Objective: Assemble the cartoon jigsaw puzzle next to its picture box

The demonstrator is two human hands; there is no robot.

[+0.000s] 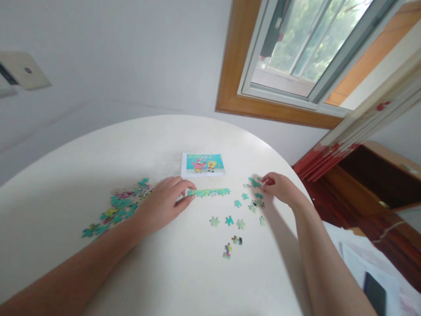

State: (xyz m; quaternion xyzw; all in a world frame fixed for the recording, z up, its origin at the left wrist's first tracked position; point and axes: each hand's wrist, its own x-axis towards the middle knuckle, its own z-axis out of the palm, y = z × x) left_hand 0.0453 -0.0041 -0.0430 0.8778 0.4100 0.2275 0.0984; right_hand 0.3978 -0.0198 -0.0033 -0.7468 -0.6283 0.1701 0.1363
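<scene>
A joined strip of jigsaw puzzle pieces [213,192], teal with yellow-green swirls, lies flat on the white table. My left hand [169,198] rests at its left end, thumb and forefinger on either side of the strip. Beside a loose group of teal pieces [255,182] on the right is my right hand [279,188]. Its fingers are pinched at a small teal puzzle piece [259,178], partly hidden by the fingertips. Behind the strip lies a printed reference picture [205,164] with pink and yellow cartoon figures.
A heap of mixed puzzle pieces [121,206] spreads left of my left forearm. Several single pieces [229,220] are scattered between my arms on the round table [177,272]. A wall and window [286,52] stand behind; a dark phone [375,293] lies on papers at lower right.
</scene>
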